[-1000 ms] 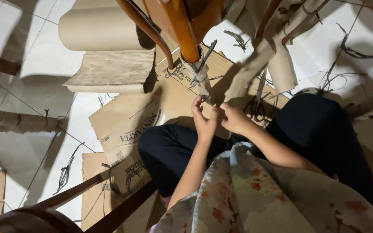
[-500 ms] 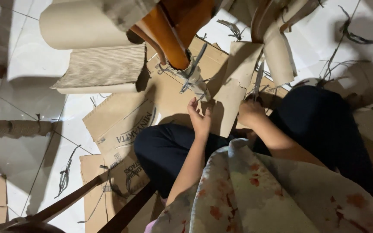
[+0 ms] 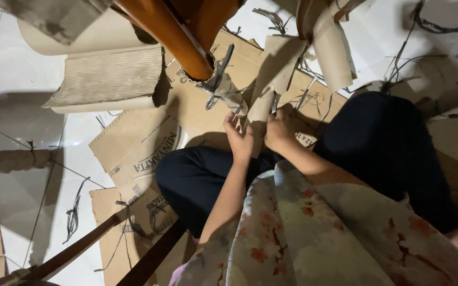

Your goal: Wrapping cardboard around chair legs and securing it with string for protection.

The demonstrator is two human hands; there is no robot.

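Hands on paper strip below chair leg

Left hand (image 3: 238, 139) and right hand (image 3: 278, 128) both grip a brown paper strip (image 3: 271, 74), which rises beside the orange chair leg (image 3: 173, 39); flattened cardboard (image 3: 139, 145) lies under the leg.

Two hands, the left hand (image 3: 239, 142) and the right hand (image 3: 279, 130); one strip of cardboard (image 3: 274, 71) held between them; one orange wooden chair leg (image 3: 168, 34); one sheet of ribbed corrugated cardboard (image 3: 107, 79); two flattened printed cartons (image 3: 139, 145) (image 3: 133, 212); one curled cardboard piece (image 3: 335, 50).
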